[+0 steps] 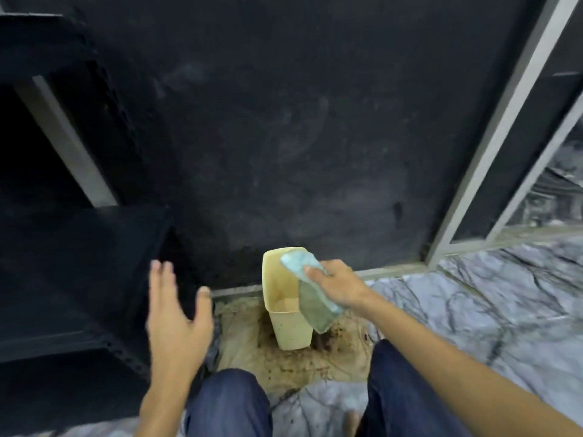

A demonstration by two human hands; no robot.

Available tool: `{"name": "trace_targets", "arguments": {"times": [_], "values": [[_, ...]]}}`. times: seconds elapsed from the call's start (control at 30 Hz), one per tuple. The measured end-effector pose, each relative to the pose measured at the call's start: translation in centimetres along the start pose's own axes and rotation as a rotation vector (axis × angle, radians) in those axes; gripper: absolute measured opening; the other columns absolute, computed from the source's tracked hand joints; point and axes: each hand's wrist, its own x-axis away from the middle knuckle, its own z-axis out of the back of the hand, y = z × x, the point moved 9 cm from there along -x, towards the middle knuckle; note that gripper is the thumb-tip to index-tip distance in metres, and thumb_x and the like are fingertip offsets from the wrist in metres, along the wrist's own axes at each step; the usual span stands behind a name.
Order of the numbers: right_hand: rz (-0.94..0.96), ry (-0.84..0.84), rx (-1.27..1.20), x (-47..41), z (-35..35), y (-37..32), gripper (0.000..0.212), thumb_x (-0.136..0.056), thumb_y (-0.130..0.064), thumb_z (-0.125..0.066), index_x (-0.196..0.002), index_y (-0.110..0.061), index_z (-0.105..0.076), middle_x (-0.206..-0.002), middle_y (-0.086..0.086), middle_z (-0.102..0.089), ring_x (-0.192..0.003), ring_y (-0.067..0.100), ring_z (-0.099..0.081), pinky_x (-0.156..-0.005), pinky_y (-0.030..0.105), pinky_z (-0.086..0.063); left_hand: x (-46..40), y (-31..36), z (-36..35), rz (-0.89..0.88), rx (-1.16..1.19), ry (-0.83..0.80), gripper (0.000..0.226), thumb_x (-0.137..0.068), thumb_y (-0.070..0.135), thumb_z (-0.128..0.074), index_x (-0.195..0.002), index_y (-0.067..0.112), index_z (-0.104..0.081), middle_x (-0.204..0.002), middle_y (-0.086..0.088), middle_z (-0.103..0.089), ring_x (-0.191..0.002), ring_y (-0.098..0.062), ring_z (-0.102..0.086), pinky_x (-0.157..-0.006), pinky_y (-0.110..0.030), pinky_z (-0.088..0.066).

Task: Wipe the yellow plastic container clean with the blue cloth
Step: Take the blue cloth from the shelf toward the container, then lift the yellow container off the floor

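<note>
Yellow plastic container stands upright, mouth up; right hand fingers pinch blue cloth.

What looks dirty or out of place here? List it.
Brown grime is spread over the marble floor around the yellow container. Dark specks dot the container's front wall. The blue cloth itself looks soiled at its hanging end.

A black wall, dark shelving, marbled floor, perhaps a soiled sheet.
</note>
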Motion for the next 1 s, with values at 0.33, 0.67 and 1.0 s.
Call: {"name": "trace_targets", "arguments": {"times": [0.33,0.67,1.0], "values": [[-0.129,0.012,0.068,-6.3,2.5,15.8,0.038,-0.103,-0.039,-0.047,-0.105,-0.007,-0.069,-0.093,0.012,-0.073,-0.086,0.025,-0.069,-0.079,0.036,-0.054,2.8,-2.3,-32.1,0.294,-0.128,-0.957,0.079,-0.105,0.057,-0.042,-0.169,0.022,-0.012,-0.174,-0.007,-0.033,-0.158,-0.029,-0.035,-0.124,-0.041,-0.032],[-0.134,-0.068,-0.076,-11.7,-2.3,21.1,0.029,-0.102,-0.041,-0.049,-0.098,-0.021,-0.069,-0.074,-0.006,-0.071,-0.066,-0.005,-0.066,-0.065,0.017,-0.049,2.2,-6.6,-40.9,0.295,-0.16,-1.063,0.053,-0.111,0.033,-0.031,-0.159,0.011,-0.033,-0.154,-0.021,-0.055,-0.139,-0.039,-0.054,-0.118,-0.046,-0.042],[-0.013,0.012,-0.26,-15.2,-4.0,12.8,0.048,-0.102,-0.055,-0.036,-0.089,-0.019,-0.066,-0.076,-0.002,-0.072,-0.072,0.006,-0.068,-0.067,0.027,-0.052,-0.6,-12.9,-30.0,0.481,0.077,-0.772,0.02,-0.11,0.04,-0.044,-0.119,0.047,-0.06,-0.113,0.03,-0.061,-0.128,-0.014,-0.056,-0.104,-0.027,-0.036]]}}
